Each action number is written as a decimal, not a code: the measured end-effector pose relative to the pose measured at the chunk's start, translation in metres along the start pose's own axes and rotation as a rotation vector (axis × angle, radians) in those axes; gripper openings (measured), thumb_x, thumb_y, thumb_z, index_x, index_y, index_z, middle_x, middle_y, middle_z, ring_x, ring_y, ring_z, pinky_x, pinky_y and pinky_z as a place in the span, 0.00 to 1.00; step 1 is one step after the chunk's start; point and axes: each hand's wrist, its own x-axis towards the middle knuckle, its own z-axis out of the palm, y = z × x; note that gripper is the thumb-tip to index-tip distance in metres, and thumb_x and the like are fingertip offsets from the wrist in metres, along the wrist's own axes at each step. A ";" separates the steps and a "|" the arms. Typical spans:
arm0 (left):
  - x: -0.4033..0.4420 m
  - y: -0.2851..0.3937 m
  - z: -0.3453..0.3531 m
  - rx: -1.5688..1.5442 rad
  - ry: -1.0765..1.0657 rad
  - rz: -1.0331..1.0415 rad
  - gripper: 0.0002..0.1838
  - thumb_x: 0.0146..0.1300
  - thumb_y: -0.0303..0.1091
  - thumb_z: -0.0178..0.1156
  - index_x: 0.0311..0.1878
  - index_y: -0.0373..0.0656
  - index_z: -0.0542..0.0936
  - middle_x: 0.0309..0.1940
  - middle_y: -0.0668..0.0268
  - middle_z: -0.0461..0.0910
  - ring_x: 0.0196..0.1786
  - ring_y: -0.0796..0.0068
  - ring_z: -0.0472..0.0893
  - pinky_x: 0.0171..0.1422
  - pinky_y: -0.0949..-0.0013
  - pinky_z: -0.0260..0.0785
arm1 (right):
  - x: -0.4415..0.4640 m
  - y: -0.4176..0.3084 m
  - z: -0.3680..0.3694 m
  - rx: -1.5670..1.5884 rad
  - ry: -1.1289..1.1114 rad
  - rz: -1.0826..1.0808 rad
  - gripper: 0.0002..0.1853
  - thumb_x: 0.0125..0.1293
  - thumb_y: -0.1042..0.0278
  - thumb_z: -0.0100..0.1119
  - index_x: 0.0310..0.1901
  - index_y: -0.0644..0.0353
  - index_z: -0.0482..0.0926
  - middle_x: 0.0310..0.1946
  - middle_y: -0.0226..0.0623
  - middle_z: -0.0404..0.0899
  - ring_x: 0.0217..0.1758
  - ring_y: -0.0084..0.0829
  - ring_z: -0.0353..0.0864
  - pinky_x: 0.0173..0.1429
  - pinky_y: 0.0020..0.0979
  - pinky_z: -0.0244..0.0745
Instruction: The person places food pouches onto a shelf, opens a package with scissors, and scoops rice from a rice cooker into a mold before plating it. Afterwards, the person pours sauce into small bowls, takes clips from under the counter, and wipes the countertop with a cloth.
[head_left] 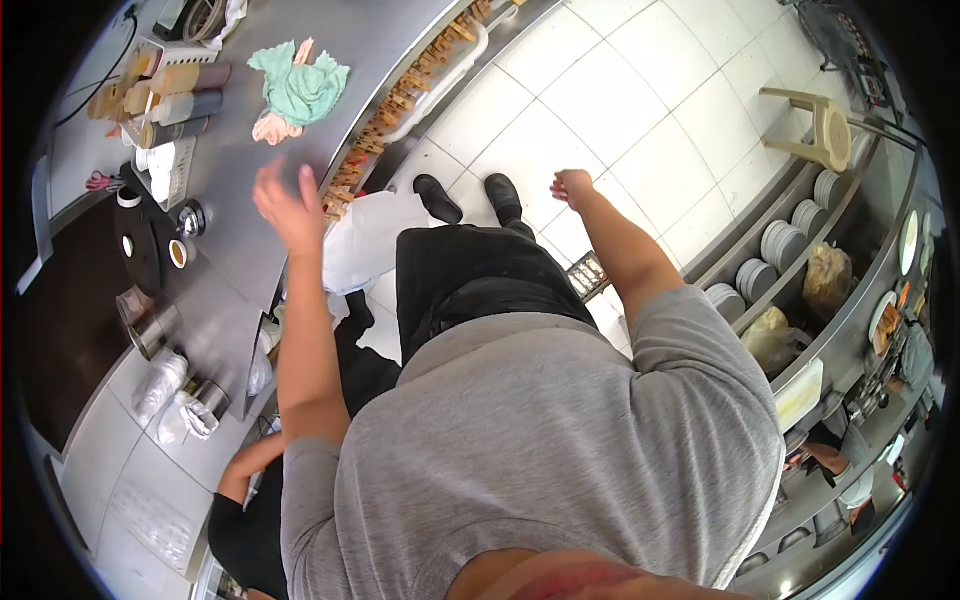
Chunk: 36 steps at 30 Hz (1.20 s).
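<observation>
My left hand (289, 205) is over the steel counter (235, 160), fingers extended and thumb apart, with nothing in it. Just beyond its fingertips lies a crumpled green cloth (303, 85), with a pale pink cloth (275, 128) partly under it. To the right of the hand, a row of what look like wooden clothespins (400, 100) runs along the counter's edge. My right hand (572, 188) hangs above the tiled floor, away from any object. Its fingers are loosely bent and slightly apart, and I see nothing held.
Sauce bottles (190, 105), a white basket (175, 170) and a metal call bell (191, 217) stand on the left counter. At right are shelves with stacked plates (783, 243), plastic bags (772, 338) and a beige stool (812, 125). A person in black (255, 520) is close on my left.
</observation>
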 end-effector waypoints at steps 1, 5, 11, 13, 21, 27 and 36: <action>0.012 -0.009 0.008 0.048 0.062 0.021 0.25 0.59 0.36 0.63 0.60 0.42 0.72 0.59 0.49 0.71 0.63 0.48 0.69 0.68 0.51 0.58 | -0.008 0.015 -0.009 -0.084 -0.008 -0.003 0.06 0.65 0.69 0.56 0.39 0.62 0.74 0.31 0.38 0.76 0.32 0.36 0.80 0.37 0.39 0.77; 0.022 -0.055 0.036 0.169 -0.014 -0.008 0.37 0.64 0.52 0.58 0.66 0.33 0.65 0.64 0.40 0.62 0.64 0.39 0.64 0.67 0.42 0.56 | -0.041 0.044 -0.041 -0.350 -0.040 0.033 0.08 0.66 0.67 0.55 0.41 0.62 0.77 0.34 0.39 0.78 0.32 0.36 0.80 0.36 0.37 0.75; 0.021 -0.057 0.035 0.174 0.007 0.040 0.35 0.69 0.58 0.48 0.66 0.35 0.66 0.64 0.41 0.63 0.64 0.39 0.64 0.67 0.41 0.55 | -0.041 0.047 -0.070 -0.392 0.014 0.028 0.09 0.65 0.66 0.55 0.39 0.62 0.78 0.35 0.39 0.80 0.31 0.34 0.81 0.33 0.37 0.75; 0.023 -0.058 0.035 0.162 0.002 0.048 0.35 0.69 0.58 0.49 0.66 0.35 0.66 0.64 0.40 0.63 0.64 0.39 0.64 0.67 0.41 0.55 | -0.046 0.034 -0.067 -0.348 0.032 -0.027 0.08 0.64 0.66 0.56 0.39 0.62 0.78 0.32 0.38 0.80 0.32 0.33 0.81 0.33 0.36 0.75; 0.023 -0.065 0.043 0.142 0.045 0.081 0.37 0.68 0.59 0.50 0.67 0.35 0.65 0.65 0.41 0.63 0.66 0.39 0.63 0.68 0.39 0.54 | -0.066 -0.009 -0.042 -0.183 -0.026 -0.216 0.16 0.63 0.69 0.56 0.52 0.62 0.74 0.38 0.39 0.79 0.37 0.33 0.80 0.41 0.36 0.76; 0.033 -0.023 0.018 0.076 0.213 0.192 0.32 0.60 0.53 0.58 0.51 0.28 0.77 0.47 0.40 0.79 0.51 0.39 0.77 0.59 0.48 0.68 | -0.054 -0.001 -0.024 -0.256 -0.105 -0.120 0.12 0.64 0.67 0.55 0.48 0.60 0.77 0.35 0.38 0.79 0.37 0.35 0.82 0.38 0.38 0.76; 0.026 -0.029 0.021 0.036 0.150 0.200 0.29 0.58 0.45 0.63 0.51 0.26 0.75 0.51 0.38 0.76 0.57 0.40 0.74 0.64 0.49 0.65 | -0.071 -0.014 0.006 -0.227 -0.162 -0.218 0.12 0.64 0.68 0.57 0.48 0.60 0.75 0.37 0.39 0.79 0.37 0.34 0.82 0.39 0.37 0.77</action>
